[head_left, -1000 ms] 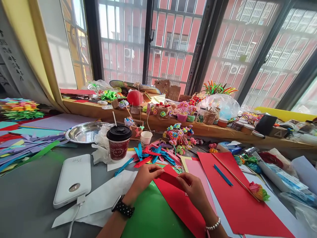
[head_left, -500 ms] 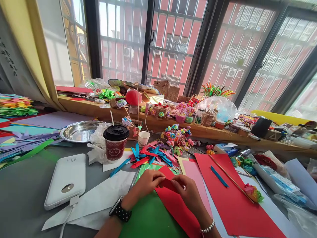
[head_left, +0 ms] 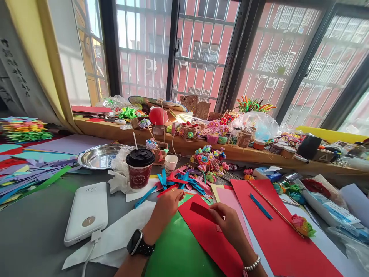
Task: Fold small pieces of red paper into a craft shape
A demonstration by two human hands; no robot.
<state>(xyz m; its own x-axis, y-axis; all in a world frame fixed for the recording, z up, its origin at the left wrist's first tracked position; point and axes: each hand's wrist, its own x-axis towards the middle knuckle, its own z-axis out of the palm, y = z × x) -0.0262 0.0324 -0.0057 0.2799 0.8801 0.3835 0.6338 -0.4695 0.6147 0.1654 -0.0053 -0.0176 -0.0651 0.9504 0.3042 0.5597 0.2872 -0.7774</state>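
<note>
My right hand (head_left: pixel 230 223) pinches the end of a dark red paper strip (head_left: pixel 200 211), which points up and left above a red paper sheet (head_left: pixel 211 238). My left hand (head_left: pixel 167 206) is apart from that strip, its fingers drawn together at the near edge of a pile of blue, red and pink paper strips (head_left: pixel 187 181). Whatever its fingertips hold, if anything, is hidden. Under both hands lies a green sheet (head_left: pixel 175 246), partly covered by the red one. Scissors (head_left: pixel 208 201) show partly beyond the red sheet.
A lidded cup (head_left: pixel 140 169), a white paper cup (head_left: pixel 171 163) and a white power bank (head_left: pixel 86 213) with a cable stand or lie to the left. On the right, a paper flower on a stick (head_left: pixel 302 225) rests on another red sheet (head_left: pixel 268 238). Crafts crowd the windowsill.
My left hand has come away from the dark red strip and moved slightly up toward the strip pile. My right hand keeps the strip, now more exposed. The view has shifted a little.
</note>
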